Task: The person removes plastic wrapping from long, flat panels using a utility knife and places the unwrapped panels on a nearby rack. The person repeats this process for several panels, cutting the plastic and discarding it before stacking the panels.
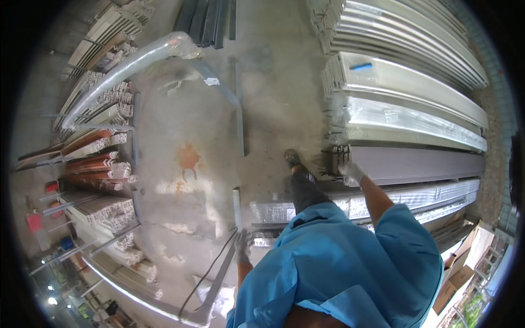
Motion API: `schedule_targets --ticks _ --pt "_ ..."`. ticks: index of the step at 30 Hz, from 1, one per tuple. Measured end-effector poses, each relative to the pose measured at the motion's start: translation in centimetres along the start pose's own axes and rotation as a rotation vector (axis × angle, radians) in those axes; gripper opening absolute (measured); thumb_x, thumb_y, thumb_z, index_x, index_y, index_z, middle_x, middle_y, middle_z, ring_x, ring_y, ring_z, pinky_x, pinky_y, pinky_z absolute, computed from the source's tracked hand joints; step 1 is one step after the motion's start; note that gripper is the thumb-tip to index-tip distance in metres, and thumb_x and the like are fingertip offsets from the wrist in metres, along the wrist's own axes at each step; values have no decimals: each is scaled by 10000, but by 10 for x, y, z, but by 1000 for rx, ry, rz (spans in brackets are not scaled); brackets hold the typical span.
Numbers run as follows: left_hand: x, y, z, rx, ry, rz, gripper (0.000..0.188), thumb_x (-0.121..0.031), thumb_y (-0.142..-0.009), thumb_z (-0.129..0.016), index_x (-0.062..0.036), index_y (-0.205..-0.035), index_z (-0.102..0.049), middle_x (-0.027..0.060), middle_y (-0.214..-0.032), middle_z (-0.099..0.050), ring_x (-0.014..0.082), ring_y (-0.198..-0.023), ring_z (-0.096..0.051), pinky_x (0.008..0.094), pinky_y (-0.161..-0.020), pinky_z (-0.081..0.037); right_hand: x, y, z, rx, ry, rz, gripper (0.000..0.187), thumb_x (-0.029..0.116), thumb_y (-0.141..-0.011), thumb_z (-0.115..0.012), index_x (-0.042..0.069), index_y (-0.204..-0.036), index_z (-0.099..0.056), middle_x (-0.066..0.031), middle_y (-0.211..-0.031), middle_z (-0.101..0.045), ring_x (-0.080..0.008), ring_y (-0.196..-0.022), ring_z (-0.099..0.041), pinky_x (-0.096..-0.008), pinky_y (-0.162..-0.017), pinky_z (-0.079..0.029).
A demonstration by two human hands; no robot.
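Observation:
My right hand (pixel 353 173), in a pale glove, is at the near end of a stack of long dark grey profiles (pixel 415 165). It seems to rest on or just over the stack's corner; blur hides its fingers. Low in the middle, my left hand (pixel 243 249), also gloved in light grey, hangs beside a grey metal bar (pixel 221 276). Whether it touches that bar I cannot tell, and its finger shape is unclear. A dark cable (pixel 205 273) runs along the bar. Silvery plastic-wrapped profiles (pixel 273 211) lie low beside my legs.
Stacks of white profiles (pixel 404 76) and a wrapped bundle (pixel 415 121) fill the right side. Racks of white and brown profiles (pixel 104 164) line the left. A plastic-wrapped bar (pixel 128 65) arches over the stained concrete floor (pixel 188 158). Dark beams (pixel 202 22) lie farther ahead.

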State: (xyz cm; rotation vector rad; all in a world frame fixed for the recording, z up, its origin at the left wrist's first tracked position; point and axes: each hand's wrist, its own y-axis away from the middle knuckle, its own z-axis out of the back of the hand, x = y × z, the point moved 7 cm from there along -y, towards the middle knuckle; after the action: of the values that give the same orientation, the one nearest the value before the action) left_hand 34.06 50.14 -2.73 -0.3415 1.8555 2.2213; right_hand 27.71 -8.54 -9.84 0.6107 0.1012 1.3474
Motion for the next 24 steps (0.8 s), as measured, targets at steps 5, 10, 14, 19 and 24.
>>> schedule_targets --ticks 5,10,14,19,24 --pt "-174 20 -107 176 -131 -511 413 -315 -982 -667 -21 -1271 -639 41 -1051 -680 139 -846 -638 265 -728 -511 -68 -38 55 -64 -1514 -721 87 196 -944 -686 141 -1003 -721 -3 -850 -705 -92 -758 -653 -249 -625 -506" --pt "-287 8 -173 167 -186 -484 439 -308 -974 -683 -24 -1303 -629 37 -1060 -682 123 -859 -630 263 -733 -505 -87 -66 105 59 -559 -440 235 470 -918 -653 355 -1104 -740 10 -1184 -714 -216 -985 -695 -380 -810 -564" --pt "-344 -14 -239 256 -223 -504 422 -319 -979 -672 -44 -1298 -639 37 -1061 -683 126 -861 -634 272 -738 -507 -91 -87 139 83 -720 -588 500 476 -831 -765 89 -1143 -714 -124 -965 -744 -210 -827 -714 -340 -804 -561" --pt "-428 -55 -379 518 -307 -591 404 -330 -978 -669 -41 -1261 -653 38 -991 -681 134 -810 -646 291 -723 -518 -95 -167 251 -230 -1072 -543 424 393 -854 -782 60 -1112 -732 -115 -961 -737 -188 -861 -691 -329 -781 -565" --pt "-554 -113 -527 704 -502 -694 394 -293 -995 -630 -42 -1298 -606 34 -1031 -660 176 -843 -648 334 -755 -547 -129 -274 374 -463 -1208 -338 371 284 -938 -672 57 -1232 -682 -94 -991 -713 -180 -870 -673 -322 -753 -552"
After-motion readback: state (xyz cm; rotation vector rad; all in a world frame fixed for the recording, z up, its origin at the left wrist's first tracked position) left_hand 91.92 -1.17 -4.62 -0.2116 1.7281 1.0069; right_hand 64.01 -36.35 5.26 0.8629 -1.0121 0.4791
